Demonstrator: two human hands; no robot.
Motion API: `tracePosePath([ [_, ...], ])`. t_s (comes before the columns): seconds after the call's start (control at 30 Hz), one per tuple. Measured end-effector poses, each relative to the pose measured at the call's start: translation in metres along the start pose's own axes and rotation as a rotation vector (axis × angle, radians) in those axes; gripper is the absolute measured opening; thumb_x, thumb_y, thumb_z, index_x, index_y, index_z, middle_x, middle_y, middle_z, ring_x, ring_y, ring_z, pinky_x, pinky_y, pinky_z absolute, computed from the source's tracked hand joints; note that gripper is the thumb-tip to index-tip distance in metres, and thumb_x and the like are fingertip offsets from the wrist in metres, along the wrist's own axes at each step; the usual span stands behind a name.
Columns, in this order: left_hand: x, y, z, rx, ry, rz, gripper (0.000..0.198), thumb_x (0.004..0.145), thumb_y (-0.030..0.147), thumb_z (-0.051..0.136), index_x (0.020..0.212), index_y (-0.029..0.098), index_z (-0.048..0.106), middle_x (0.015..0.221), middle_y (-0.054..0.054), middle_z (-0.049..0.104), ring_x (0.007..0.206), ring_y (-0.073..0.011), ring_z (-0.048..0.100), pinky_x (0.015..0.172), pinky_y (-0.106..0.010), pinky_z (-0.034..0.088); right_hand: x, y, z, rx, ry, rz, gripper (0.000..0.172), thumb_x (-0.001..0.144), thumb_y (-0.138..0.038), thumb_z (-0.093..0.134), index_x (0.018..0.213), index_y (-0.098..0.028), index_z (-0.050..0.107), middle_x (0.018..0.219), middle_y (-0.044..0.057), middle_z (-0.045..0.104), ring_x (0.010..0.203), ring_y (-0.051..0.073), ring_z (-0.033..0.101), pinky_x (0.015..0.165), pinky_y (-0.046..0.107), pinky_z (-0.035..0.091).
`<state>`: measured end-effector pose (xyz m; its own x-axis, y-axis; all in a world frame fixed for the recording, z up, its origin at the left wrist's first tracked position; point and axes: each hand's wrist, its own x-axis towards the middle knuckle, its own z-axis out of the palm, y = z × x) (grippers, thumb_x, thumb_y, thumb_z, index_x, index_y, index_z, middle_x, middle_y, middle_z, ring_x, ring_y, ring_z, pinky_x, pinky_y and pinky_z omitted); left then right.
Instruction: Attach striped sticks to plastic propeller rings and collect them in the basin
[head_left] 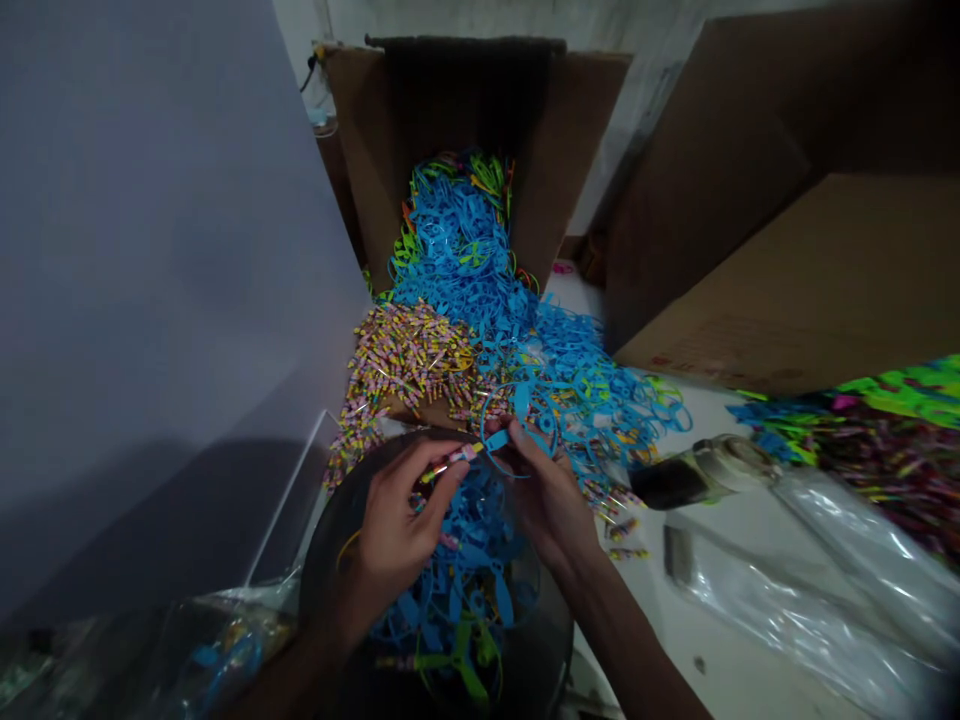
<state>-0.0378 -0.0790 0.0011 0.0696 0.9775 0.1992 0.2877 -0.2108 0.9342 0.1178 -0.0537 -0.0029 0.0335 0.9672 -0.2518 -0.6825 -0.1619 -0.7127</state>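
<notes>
Through the head camera I see a small striped tube (459,457), pink and yellow, and a blue plastic loop (517,425) that meet just between the hands. The left hand (397,530) pinches the tube with its thumb and fingers, and the right hand (547,495) pinches the loop close to the tube. I cannot tell if these two parts are already joined. Both hands are above a round black basin (330,600). Inside this basin lies a tangle of blue loops (465,570), and some green pieces are also there. Behind it, a big heap of loose striped tubes (405,365) lies on the white desk (675,640). Beside this heap, a much larger mass of blue loops (465,250) rises into an open cardboard box (562,180). So the basin carries only a small part, and very many tubes and loops are still lying in the heaps. On the right, a mixed heap of green and dark pieces (892,450) lies near a clear plastic bag (825,590) and a bottle (705,470) on its side.
</notes>
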Motion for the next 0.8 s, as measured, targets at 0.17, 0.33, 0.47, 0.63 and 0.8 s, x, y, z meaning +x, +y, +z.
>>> tracePosePath([
  [0.17,-0.001,0.006,0.0,0.06,-0.006,0.061,0.017,0.094,0.031,0.059,0.105,0.024,0.07,0.098,-0.004,0.072,0.092,-0.0193,0.068,0.075,-0.026,0.059,-0.009,0.004,0.007,-0.009,0.026,0.031,0.02,0.068,-0.034,0.087,0.08,-0.022,0.078,0.081,0.002,0.076,0.074,0.019,0.071,0.072,0.031,0.058],
  [0.33,-0.007,0.005,-0.002,0.138,0.056,0.126,0.015,0.095,0.028,0.057,0.105,0.024,0.068,0.094,-0.003,0.072,0.086,-0.0179,0.069,0.075,-0.026,0.056,-0.013,0.004,0.012,-0.015,0.069,0.024,0.016,0.069,-0.034,0.087,0.072,-0.022,0.076,0.074,-0.001,0.074,0.066,0.015,0.069,0.07,0.028,0.058],
  [0.47,-0.008,0.006,-0.006,0.149,0.03,0.121,0.016,0.096,0.029,0.057,0.105,0.023,0.068,0.095,-0.004,0.073,0.087,-0.0179,0.068,0.078,-0.027,0.054,-0.014,0.003,0.012,-0.032,0.056,0.026,0.02,0.066,-0.033,0.089,0.075,-0.022,0.075,0.073,-0.002,0.073,0.06,0.015,0.068,0.064,0.028,0.058],
  [0.63,-0.004,0.006,-0.012,0.199,-0.011,0.114,0.018,0.095,0.033,0.058,0.104,0.026,0.072,0.097,-0.004,0.074,0.091,-0.0201,0.07,0.081,-0.032,0.056,-0.014,0.004,0.008,-0.104,0.044,0.052,0.025,0.062,-0.033,0.091,0.076,-0.019,0.075,0.071,0.001,0.074,0.055,0.015,0.067,0.054,0.027,0.057],
  [0.8,-0.005,0.003,-0.014,0.176,-0.045,0.118,0.022,0.095,0.034,0.058,0.107,0.026,0.074,0.102,-0.005,0.075,0.098,-0.0219,0.069,0.085,-0.035,0.058,-0.013,0.008,0.004,-0.117,0.051,-0.003,0.021,0.062,-0.031,0.091,0.068,-0.019,0.075,0.064,0.0,0.072,0.055,0.015,0.066,0.054,0.026,0.057],
])
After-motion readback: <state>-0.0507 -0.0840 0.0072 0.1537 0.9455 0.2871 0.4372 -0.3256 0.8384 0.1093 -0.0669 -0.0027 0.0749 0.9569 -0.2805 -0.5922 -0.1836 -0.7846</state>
